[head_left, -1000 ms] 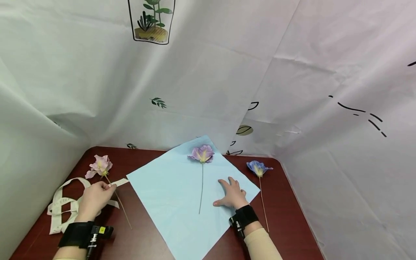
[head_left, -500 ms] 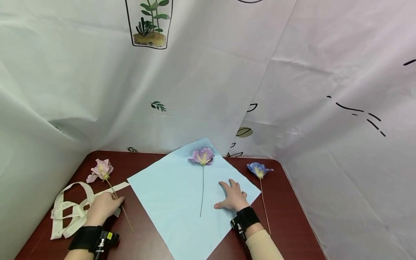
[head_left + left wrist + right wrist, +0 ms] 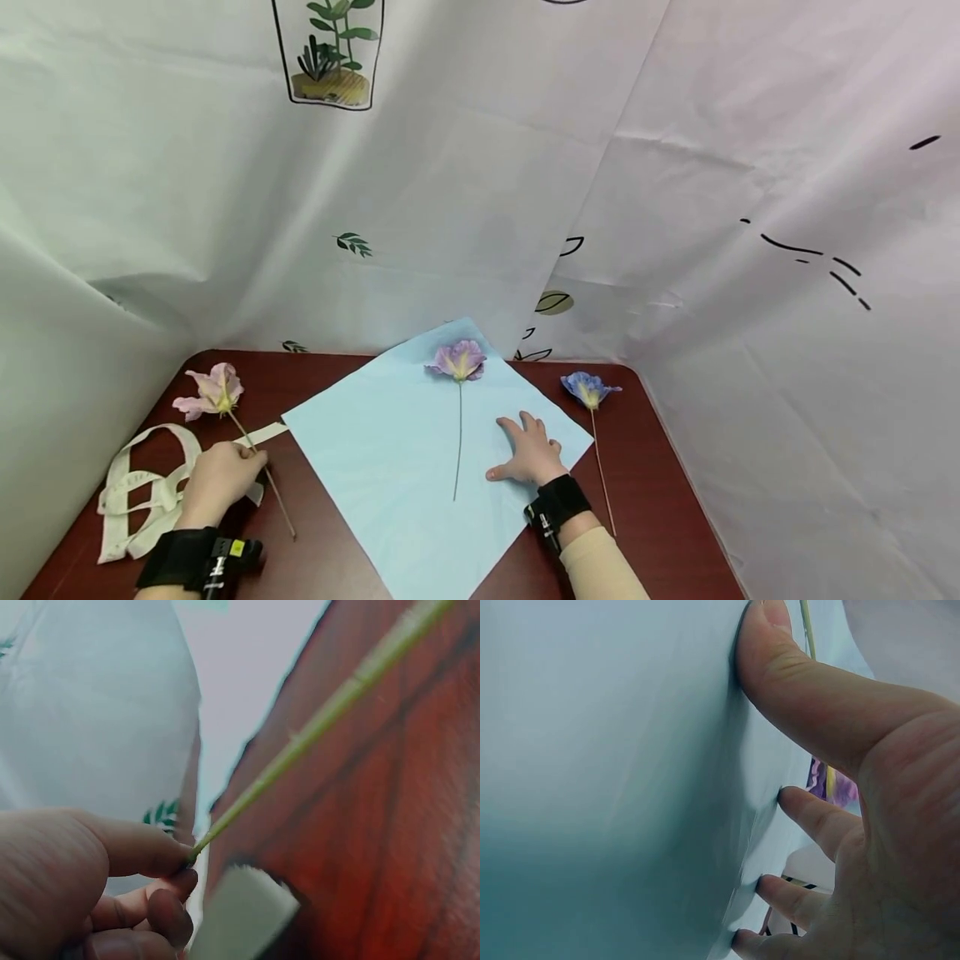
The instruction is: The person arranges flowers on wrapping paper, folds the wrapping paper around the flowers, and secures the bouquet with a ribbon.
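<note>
Thumb and fingers of my left hand (image 3: 223, 477) pinch the stem of a pink artificial flower (image 3: 217, 390) at the left of the table. In the left wrist view the green stem (image 3: 322, 724) runs from the fingertips up to the right. My right hand (image 3: 531, 450) rests with spread fingers on a light blue wrapping sheet (image 3: 390, 467); the right wrist view shows its fingertips touching the sheet. On that sheet lies a purple flower (image 3: 459, 362), its thin stem pointing toward me. A blue flower (image 3: 590, 389) lies on the table right of the sheet.
A loosely looped cream ribbon (image 3: 120, 500) lies beside and under my left hand, one end reaching toward the sheet's left corner. The dark red table (image 3: 675, 517) meets a white patterned curtain (image 3: 450, 208) at the back and sides.
The left hand, pinching the flower stem, first shifted down and right, then slightly left, and the pink flower moved with it. My right hand stays in place on the sheet.
</note>
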Available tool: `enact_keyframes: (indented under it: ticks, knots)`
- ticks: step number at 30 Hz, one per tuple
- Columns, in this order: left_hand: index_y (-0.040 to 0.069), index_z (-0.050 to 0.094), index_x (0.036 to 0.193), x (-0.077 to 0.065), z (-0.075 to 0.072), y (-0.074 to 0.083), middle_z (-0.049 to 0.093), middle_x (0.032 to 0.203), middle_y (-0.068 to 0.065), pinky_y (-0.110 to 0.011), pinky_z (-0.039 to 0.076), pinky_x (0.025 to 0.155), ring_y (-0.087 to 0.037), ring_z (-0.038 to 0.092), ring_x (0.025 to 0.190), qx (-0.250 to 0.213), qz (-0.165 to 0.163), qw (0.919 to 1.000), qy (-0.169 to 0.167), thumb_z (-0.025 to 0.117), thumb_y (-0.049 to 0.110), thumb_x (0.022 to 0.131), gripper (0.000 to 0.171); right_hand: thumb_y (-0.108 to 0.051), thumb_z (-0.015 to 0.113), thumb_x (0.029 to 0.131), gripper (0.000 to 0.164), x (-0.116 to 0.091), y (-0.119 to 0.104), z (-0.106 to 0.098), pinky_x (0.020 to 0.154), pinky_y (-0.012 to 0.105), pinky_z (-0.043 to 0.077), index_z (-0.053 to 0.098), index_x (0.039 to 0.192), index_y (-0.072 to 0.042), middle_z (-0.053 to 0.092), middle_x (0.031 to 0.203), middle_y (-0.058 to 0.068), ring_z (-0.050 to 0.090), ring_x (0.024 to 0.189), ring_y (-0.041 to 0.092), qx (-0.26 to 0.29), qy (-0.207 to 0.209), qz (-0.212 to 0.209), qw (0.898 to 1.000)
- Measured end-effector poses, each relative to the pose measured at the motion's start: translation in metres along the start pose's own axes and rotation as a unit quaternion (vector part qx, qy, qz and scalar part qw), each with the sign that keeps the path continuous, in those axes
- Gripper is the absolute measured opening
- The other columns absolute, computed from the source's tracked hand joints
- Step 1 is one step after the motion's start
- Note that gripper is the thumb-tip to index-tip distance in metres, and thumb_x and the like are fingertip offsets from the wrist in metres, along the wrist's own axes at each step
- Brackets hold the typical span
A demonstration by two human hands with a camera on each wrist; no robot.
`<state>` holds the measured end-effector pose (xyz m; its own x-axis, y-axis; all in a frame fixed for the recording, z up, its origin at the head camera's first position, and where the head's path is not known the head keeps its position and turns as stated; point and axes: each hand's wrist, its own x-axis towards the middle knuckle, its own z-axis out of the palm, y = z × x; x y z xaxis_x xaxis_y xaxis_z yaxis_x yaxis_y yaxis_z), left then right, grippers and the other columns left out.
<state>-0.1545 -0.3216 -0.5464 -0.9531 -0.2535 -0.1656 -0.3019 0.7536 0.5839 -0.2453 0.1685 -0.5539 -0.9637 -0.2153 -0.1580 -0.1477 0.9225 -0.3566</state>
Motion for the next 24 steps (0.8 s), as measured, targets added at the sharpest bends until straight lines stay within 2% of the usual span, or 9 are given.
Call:
enact_keyframes:
  ticks: [3,7,10,14,17,24]
  knots:
    - [0.012,0.057,0.064,-0.003,-0.004,0.009,0.043,0.053,0.001,-0.032,0.031,0.046,-0.019,0.043,0.049,-0.011,0.014,0.9996,0.024,0.055,0.032,0.098,0.040,-0.057,0.092,0.064,0.100,0.003,-0.001,-0.002,0.095,0.074,0.034,0.050,0.149,-0.025,0.032,0.158,0.020,0.031,0.142,0.046,0.001,0.005,-0.001,1.000]
    - [0.008,0.065,0.074,-0.011,-0.004,0.026,0.048,0.056,-0.001,-0.033,0.034,0.046,-0.020,0.047,0.050,-0.024,0.034,0.9981,0.047,0.057,0.031,0.099,0.035,-0.058,0.092,0.063,0.100,0.002,-0.001,-0.001,0.095,0.073,0.035,0.050,0.149,-0.027,0.032,0.159,0.020,0.031,0.142,0.046,-0.001,0.000,0.005,1.000]
    - [0.006,0.068,0.079,-0.016,0.001,0.043,0.051,0.057,-0.002,-0.033,0.036,0.046,-0.020,0.048,0.052,-0.033,0.056,0.9955,0.069,0.060,0.030,0.099,0.031,-0.057,0.093,0.063,0.100,0.000,-0.002,-0.001,0.094,0.074,0.035,0.051,0.149,-0.025,0.033,0.158,0.021,0.031,0.142,0.046,0.003,0.001,0.003,1.000]
    - [0.008,0.071,0.081,-0.018,0.014,0.069,0.056,0.061,0.000,-0.031,0.039,0.055,-0.017,0.049,0.057,-0.044,0.102,0.9891,0.096,0.065,0.028,0.098,0.027,-0.055,0.093,0.063,0.099,-0.003,-0.002,-0.001,0.093,0.075,0.034,0.052,0.148,-0.024,0.033,0.157,0.022,0.032,0.141,0.047,0.010,0.008,0.000,1.000]
    - [0.010,0.072,0.082,-0.020,0.026,0.087,0.058,0.063,0.002,-0.030,0.039,0.059,-0.015,0.050,0.059,-0.062,0.125,0.9859,0.093,0.067,0.028,0.097,0.024,-0.056,0.093,0.063,0.100,-0.004,-0.001,0.000,0.094,0.074,0.035,0.052,0.148,-0.025,0.033,0.157,0.021,0.032,0.141,0.046,0.004,0.007,0.001,1.000]
    - [0.014,0.070,0.078,-0.020,0.059,0.122,0.055,0.061,0.004,-0.027,0.037,0.054,-0.013,0.046,0.053,-0.104,0.146,0.9814,0.070,0.071,0.025,0.096,0.021,-0.056,0.093,0.062,0.100,-0.005,-0.001,0.001,0.092,0.074,0.035,0.052,0.147,-0.023,0.034,0.156,0.022,0.033,0.140,0.047,0.004,0.009,-0.005,1.000]
